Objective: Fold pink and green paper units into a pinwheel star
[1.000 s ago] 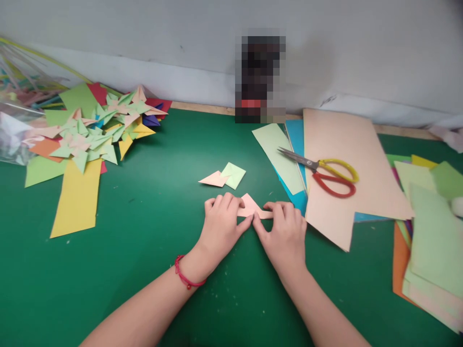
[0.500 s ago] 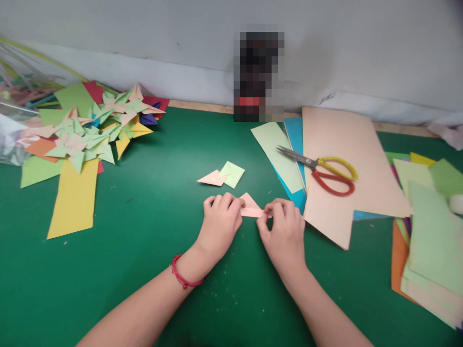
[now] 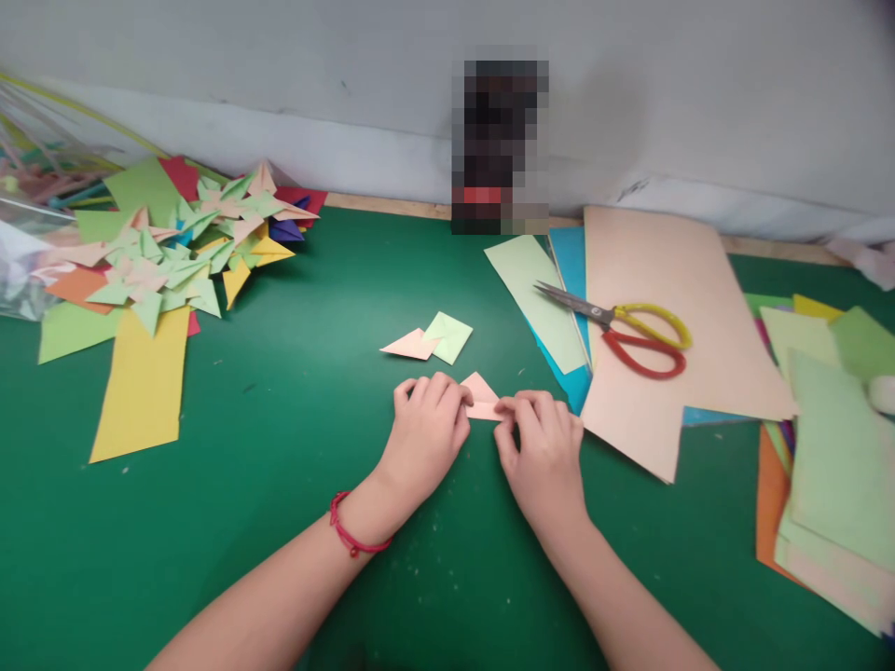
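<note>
A small pink piece of folded paper [image 3: 481, 391] lies on the green table between my hands, with a triangular peak at the top and a folded band along its lower edge. My left hand [image 3: 428, 424] grips its left end with the fingers bent, a red cord bracelet [image 3: 356, 536] on that wrist. At the right end, my right hand [image 3: 542, 447] pinches the band; the paper's tips are covered by the fingers. Just beyond my left hand rest a folded green paper square [image 3: 453, 337] and a pink pointed paper piece [image 3: 412, 345], touching each other.
Scissors [image 3: 608, 321] with yellow and red handles lie on large pink sheets [image 3: 657, 252] at the right. More coloured sheets [image 3: 839, 457] are stacked at the far right. Folded paper stars [image 3: 146, 270] and a yellow strip [image 3: 144, 391] sit at the left. A wall borders the back.
My right hand has slid slightly left along the folded band toward the middle of the pink paper. My left hand stays in nearly the same place.
</note>
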{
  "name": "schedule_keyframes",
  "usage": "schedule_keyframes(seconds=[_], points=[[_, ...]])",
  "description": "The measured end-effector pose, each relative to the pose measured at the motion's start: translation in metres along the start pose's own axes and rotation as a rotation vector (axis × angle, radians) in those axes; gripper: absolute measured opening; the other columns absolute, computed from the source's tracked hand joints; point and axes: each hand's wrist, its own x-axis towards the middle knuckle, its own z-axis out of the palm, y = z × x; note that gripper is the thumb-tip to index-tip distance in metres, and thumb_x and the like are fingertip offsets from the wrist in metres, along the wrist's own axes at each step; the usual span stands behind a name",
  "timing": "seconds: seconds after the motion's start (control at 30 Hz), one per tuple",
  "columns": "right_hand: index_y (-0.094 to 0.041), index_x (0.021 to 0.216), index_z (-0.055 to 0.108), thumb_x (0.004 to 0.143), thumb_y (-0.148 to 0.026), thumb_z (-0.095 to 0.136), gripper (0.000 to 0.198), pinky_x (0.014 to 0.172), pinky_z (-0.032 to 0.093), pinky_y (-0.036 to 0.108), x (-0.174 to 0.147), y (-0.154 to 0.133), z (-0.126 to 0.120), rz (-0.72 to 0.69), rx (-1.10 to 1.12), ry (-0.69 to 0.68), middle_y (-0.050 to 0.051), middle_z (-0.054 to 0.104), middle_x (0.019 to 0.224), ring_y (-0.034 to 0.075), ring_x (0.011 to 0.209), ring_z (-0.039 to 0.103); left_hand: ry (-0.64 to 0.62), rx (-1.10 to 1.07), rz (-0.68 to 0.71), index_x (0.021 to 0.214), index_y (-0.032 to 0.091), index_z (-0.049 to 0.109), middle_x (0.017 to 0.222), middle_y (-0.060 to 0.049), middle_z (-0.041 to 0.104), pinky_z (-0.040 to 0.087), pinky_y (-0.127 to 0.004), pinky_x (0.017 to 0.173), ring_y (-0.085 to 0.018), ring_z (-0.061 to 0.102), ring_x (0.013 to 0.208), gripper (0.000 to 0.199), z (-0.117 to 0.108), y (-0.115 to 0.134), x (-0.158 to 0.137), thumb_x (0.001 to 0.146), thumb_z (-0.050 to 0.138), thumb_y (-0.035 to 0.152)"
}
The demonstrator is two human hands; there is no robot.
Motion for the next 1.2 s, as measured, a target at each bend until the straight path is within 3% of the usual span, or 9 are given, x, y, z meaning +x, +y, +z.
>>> schedule_keyframes(seconds=[0.23,0.83,1.2], points=[[-0.017,0.088,0.053,0.083,-0.030,0.051,0.014,0.071,0.031,0.034,0.0002,-0.0020,0.0012,0.030,0.013,-0.055,0.006,0.057,0.091,0.021,0.081,0.049,-0.012,0.008,0.013,0.090,0.018,0.054,0.088,-0.004,0.057,0.029,-0.038,0.083,-0.020,0.050,0.085,0.016,0.0005,0.0015,-0.0009,0.084,0.049,0.032],[-0.017,0.091,0.051,0.083,-0.029,0.050,0.014,0.067,0.033,0.032,0.0019,-0.0009,0.0034,0.046,0.082,-0.033,0.007,0.057,0.089,0.021,0.079,0.050,-0.022,0.000,0.013,0.091,0.018,0.053,0.089,-0.004,0.057,0.030,-0.039,0.084,-0.020,0.049,0.086,0.016,-0.0006,0.0013,-0.0012,0.084,0.049,0.030],[-0.016,0.091,0.051,0.079,-0.023,0.051,0.014,0.068,0.032,0.033,0.0019,-0.0036,0.0021,0.043,0.001,-0.052,0.007,0.057,0.090,0.022,0.079,0.049,0.007,0.014,0.011,0.088,0.018,0.053,0.089,-0.003,0.058,0.030,-0.038,0.085,-0.020,0.051,0.086,0.008,-0.0002,0.0021,-0.0013,0.081,0.051,0.022]])
